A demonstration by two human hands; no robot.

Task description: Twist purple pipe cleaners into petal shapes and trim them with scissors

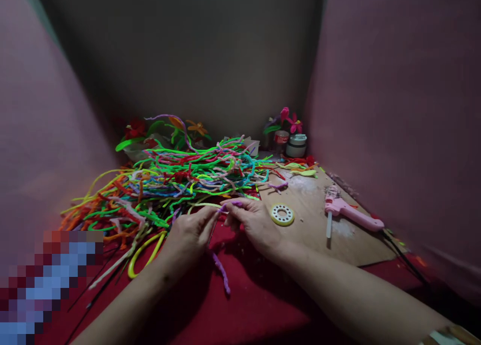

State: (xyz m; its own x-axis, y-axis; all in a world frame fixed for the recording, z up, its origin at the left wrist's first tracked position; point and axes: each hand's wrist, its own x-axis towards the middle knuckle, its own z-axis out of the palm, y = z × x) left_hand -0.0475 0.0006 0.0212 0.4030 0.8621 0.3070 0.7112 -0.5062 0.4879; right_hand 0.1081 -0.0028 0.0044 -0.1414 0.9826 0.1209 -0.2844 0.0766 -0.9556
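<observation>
A purple pipe cleaner runs between my two hands, one end hanging down over the red cloth. My left hand pinches it with thumb and forefinger. Close beside it, my right hand grips another stretch of the purple stem, which shows at the fingertips. The fingertips of both hands nearly meet, and the exact bend between them is partly hidden. Just beyond the hands spreads a large heap of pipe cleaners in green, red, yellow, blue and orange.
To the right, a pink glue gun and a yellow-rimmed tape roll lie on a brown board. A lidded jar and pink pipe-cleaner flowers stand behind. Pink curtains hang at both sides. A yellow loop lies left.
</observation>
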